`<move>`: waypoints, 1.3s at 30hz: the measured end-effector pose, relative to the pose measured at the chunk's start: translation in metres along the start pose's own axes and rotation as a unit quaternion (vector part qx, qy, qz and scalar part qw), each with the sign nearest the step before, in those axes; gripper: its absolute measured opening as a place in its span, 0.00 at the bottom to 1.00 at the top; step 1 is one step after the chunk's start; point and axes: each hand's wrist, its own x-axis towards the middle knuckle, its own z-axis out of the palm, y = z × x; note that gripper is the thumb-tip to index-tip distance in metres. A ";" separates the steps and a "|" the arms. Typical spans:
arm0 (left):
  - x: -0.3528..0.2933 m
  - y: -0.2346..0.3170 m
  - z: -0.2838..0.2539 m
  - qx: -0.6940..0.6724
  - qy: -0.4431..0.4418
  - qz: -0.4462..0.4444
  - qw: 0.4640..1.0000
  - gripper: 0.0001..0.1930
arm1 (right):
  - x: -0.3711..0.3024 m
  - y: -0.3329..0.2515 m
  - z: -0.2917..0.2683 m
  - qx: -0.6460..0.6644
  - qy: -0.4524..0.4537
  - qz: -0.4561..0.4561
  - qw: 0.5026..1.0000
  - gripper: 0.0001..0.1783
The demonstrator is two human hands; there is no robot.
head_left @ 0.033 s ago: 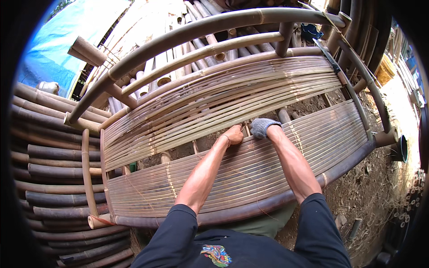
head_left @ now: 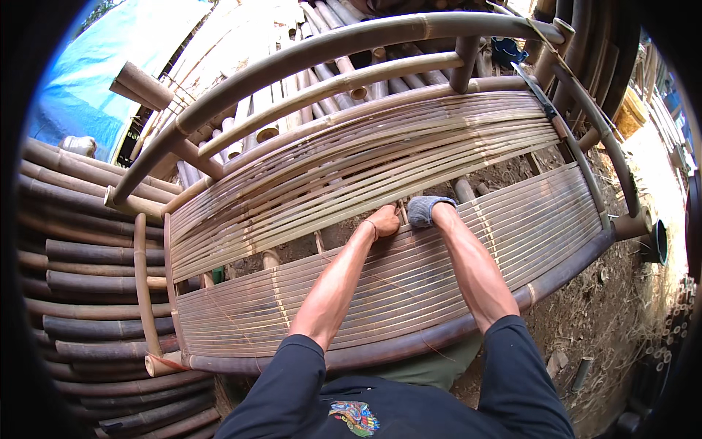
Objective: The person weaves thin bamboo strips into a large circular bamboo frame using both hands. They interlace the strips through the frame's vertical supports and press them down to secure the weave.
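A bamboo bench with a seat of thin slats [head_left: 380, 274] lies in front of me. An open gap parts the near slats from the far, looser slats [head_left: 351, 172]. At the near edge of this gap my left hand [head_left: 383, 220], bare with a thin band at the wrist, is closed with its fingertips hidden. Close to its right, my right hand [head_left: 426, 211] wears a grey knit glove and curls downward over the slats' edge. Both look closed around something too small or hidden to name, beside a short crosspiece in the gap.
A long knife [head_left: 537, 95] rests on the bench's far right corner. The curved bamboo back rail [head_left: 307, 51] rises beyond the seat. Bamboo poles [head_left: 102, 285] are stacked on the left, and a blue tarp [head_left: 110, 66] hangs at the far left. Dirt ground shows at right.
My right hand has turned inward and shifted slightly left, with its forearm following. The left hand stays nearly in the same place at the gap.
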 end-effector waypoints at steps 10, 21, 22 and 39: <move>-0.058 0.008 -0.023 -0.101 0.115 -0.068 0.986 0.12 | -0.068 -0.015 -0.011 -0.067 0.220 -0.076 0.970 0.23; -0.084 0.032 -0.037 -0.121 0.047 -0.010 0.992 0.23 | -0.292 -0.005 0.029 0.283 0.384 -0.117 0.871 0.10; -0.076 0.019 -0.033 -0.080 0.073 -0.037 0.993 0.25 | -0.332 0.017 0.040 0.436 0.369 -0.094 0.815 0.14; -0.079 0.005 0.024 0.147 0.120 -0.033 0.981 0.26 | -0.186 -0.032 0.052 -0.118 0.410 0.058 0.902 0.26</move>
